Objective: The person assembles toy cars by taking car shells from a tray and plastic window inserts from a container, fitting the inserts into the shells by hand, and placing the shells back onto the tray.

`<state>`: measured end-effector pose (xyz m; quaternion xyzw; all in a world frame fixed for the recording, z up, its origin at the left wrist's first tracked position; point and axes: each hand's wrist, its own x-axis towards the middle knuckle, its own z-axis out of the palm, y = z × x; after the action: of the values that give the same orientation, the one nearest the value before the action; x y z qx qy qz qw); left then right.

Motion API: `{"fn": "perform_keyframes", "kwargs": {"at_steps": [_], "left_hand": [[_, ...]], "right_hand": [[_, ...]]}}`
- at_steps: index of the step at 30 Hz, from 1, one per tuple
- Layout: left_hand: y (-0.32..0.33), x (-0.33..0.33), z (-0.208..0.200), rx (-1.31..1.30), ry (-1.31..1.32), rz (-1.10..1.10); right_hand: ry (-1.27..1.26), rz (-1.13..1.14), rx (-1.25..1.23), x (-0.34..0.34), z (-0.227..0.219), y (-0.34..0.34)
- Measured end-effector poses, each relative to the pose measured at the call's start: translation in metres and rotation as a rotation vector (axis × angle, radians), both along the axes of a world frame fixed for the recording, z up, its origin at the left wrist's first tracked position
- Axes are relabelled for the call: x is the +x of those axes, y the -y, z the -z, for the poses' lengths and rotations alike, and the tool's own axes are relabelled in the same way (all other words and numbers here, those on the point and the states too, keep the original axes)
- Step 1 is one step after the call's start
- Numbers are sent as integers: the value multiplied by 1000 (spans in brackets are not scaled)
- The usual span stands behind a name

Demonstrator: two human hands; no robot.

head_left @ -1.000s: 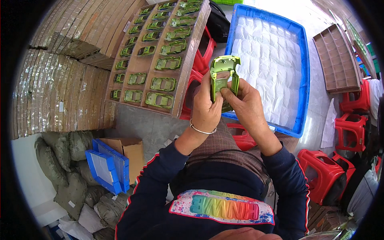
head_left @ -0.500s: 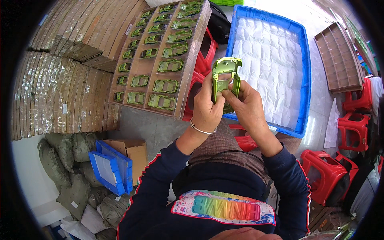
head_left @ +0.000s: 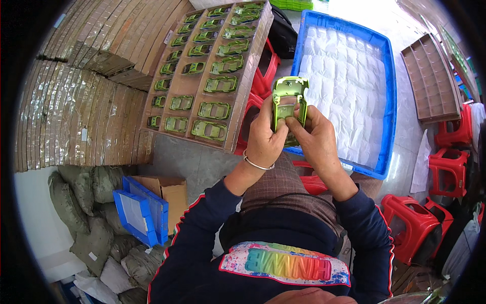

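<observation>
Between my two hands is a green toy car body shell (head_left: 290,87), tilted so that its hollow underside faces me. My left hand (head_left: 264,136) grips its left side, with the thumb pressing near the lower middle. On its right side my right hand (head_left: 318,138) holds on, thumb laid on the inner face. The fingers behind the shell are hidden. To the left stands a brown divided tray (head_left: 167,110) holding rows of similar green car shells (head_left: 220,84). Right of my hands lies a blue crate (head_left: 389,101) with white wrapped pieces (head_left: 344,91) in it.
Stacked brown trays (head_left: 76,116) rise at the left. Below them are grey sacks (head_left: 96,238), small blue trays (head_left: 136,213) and a cardboard box (head_left: 173,195). Red stools (head_left: 410,223) stand at the right, near another brown divided tray (head_left: 430,81).
My hands keep their hold on the car shell, which sits slightly lower in view. The surroundings have shifted a little right and down with the camera.
</observation>
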<state>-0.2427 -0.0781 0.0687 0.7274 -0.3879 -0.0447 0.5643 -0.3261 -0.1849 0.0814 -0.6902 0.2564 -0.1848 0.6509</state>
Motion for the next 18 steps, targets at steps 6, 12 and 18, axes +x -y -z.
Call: {"fn": "perform_keyframes", "kwargs": {"at_steps": [6, 12, 18], "left_hand": [[-2, 10, -6, -14, -184, -51], [-14, 34, 15, -32, -370, -168], [-40, 57, 29, 5, -465, -255]], "right_hand": [[70, -5, -38, 14, 14, 2], [32, -148, -119, 32, 21, -7], [22, -322, -87, 55, 28, -22]]}}
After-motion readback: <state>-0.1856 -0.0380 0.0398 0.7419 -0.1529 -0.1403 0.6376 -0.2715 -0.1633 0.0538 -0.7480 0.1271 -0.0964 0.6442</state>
